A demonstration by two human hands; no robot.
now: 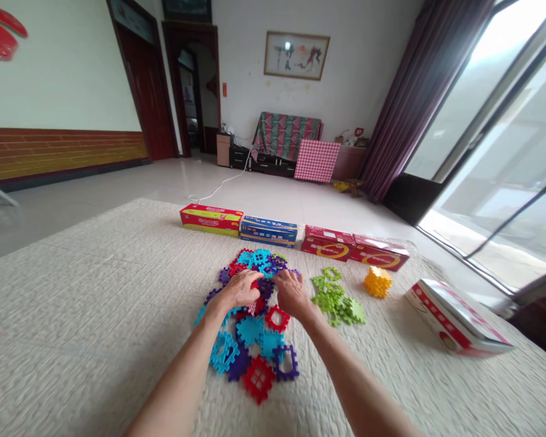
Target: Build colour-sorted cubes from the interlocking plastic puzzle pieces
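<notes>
A mixed pile of flat plastic interlocking tiles with notched edges lies in front of me, in blue, purple and red. My left hand (pixel 240 289) reaches over the upper left of the pile, thumb apart from its fingers, with no tile visibly held. My right hand (pixel 293 294) rests at the pile's right side, fingers bent down and slightly apart; its fingertips partly hide tiles. Nearest me lie a red window tile (pixel 259 377), a purple frame tile (pixel 293 362) and a light blue tile (pixel 249 329). A red frame tile (pixel 277 318) lies beside my right wrist.
Green tiles (pixel 339 303) lie in a heap to the right, beside a stack of yellow tiles (pixel 377 281). A red-and-yellow box (pixel 212 220), a blue box (pixel 268 232) and red boxes (pixel 328 243) line the back. A white-and-red box (pixel 457 318) sits right on the quilted cover (pixel 95 303).
</notes>
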